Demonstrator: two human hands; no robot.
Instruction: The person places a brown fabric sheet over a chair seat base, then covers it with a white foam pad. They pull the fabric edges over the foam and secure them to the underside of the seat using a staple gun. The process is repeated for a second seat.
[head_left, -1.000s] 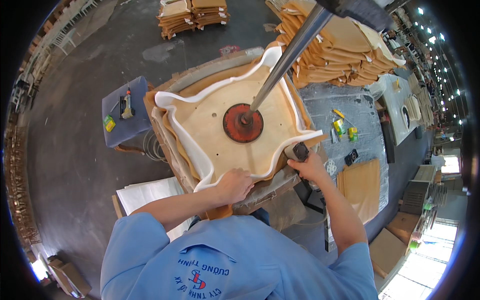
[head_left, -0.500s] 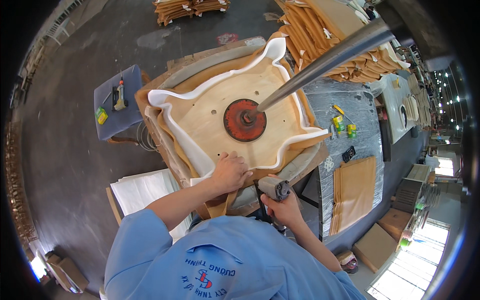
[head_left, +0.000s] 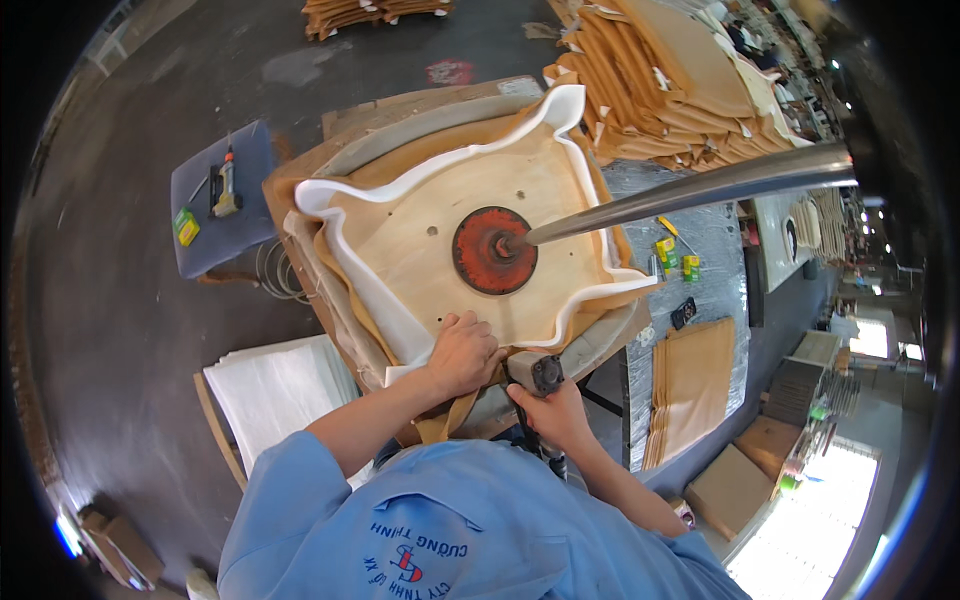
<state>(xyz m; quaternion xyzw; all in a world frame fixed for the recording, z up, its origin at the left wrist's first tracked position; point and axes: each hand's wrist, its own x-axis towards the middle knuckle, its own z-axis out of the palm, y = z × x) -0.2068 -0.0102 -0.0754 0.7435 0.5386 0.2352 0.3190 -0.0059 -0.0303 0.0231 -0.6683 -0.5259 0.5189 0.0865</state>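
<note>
Sitting in the right fingers (head_left: pixel 530 401) is the grey staple gun (head_left: pixel 534 371).

Brown covering (head_left: pixel 420 154) is laid on the grey-rimmed bench (head_left: pixel 425 124); white padding (head_left: pixel 382 308) and a pale wooden panel (head_left: pixel 420 265) are carried above.

Upholstery workshop: stacked tan covers (head_left: pixel 680 100), red-disc press (head_left: pixel 478 262), power tool (head_left: pixel 532 370).

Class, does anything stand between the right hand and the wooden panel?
Yes: the grey tool held by the right hand stands before the near edge of the wooden panel. The metal pole lies outside that gap.
</note>
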